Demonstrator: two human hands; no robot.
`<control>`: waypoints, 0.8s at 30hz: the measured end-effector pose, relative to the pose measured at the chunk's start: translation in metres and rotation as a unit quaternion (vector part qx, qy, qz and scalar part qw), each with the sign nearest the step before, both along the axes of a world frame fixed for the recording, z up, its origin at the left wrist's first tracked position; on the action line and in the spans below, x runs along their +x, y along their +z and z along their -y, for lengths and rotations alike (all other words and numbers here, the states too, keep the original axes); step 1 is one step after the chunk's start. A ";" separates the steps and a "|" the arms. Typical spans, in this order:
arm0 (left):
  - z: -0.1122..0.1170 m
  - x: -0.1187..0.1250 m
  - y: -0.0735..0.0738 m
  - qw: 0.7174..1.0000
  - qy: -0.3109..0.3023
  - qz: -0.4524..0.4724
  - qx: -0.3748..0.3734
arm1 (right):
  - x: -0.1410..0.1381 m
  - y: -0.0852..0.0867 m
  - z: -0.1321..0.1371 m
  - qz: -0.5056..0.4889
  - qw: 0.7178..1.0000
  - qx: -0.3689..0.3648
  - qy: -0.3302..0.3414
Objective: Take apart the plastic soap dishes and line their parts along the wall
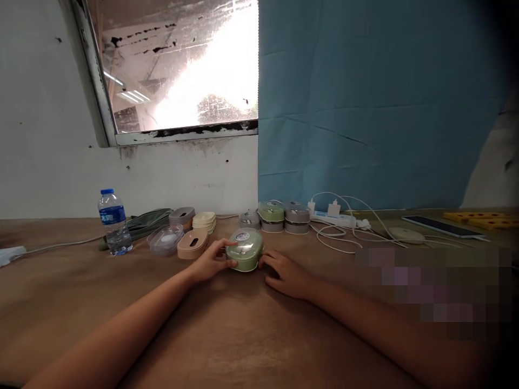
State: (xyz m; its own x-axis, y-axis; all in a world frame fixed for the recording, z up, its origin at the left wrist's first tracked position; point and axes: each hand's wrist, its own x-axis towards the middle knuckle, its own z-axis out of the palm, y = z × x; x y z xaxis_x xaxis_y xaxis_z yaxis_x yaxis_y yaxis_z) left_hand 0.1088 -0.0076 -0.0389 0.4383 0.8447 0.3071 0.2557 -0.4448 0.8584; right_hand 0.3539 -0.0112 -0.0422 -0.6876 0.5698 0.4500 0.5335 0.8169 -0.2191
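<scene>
A green oval lidded box [245, 262] with a shiny top and a round label stands on the brown table in front of me. My left hand [211, 261] grips its left side, thumb low at the front and fingers over the upper edge. At the box's right side is my right hand [286, 274], its fingers bent and the thumb apart from them. Its fingertips reach the box's edge, but whether they touch it I cannot tell. Just left of my left hand lies a peach oval piece [193, 246] with a slot in it.
Behind stand more lidded boxes, one green [271, 212] and some grey [297, 219]. Left are stacked cream pieces [204, 220], clear plastic pieces [165, 239] and a water bottle [115, 224]. A power strip [334, 218] with white cables and a phone [441, 227] lie right.
</scene>
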 end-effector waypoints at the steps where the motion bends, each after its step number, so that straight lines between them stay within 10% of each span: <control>1: -0.001 -0.001 -0.001 1.000 -0.014 -0.001 -0.005 | 0.000 0.000 0.000 0.003 1.000 0.003 0.004; 24: -0.002 0.003 -0.003 0.982 0.076 -0.110 0.133 | 0.000 0.005 0.010 0.058 0.983 0.124 0.121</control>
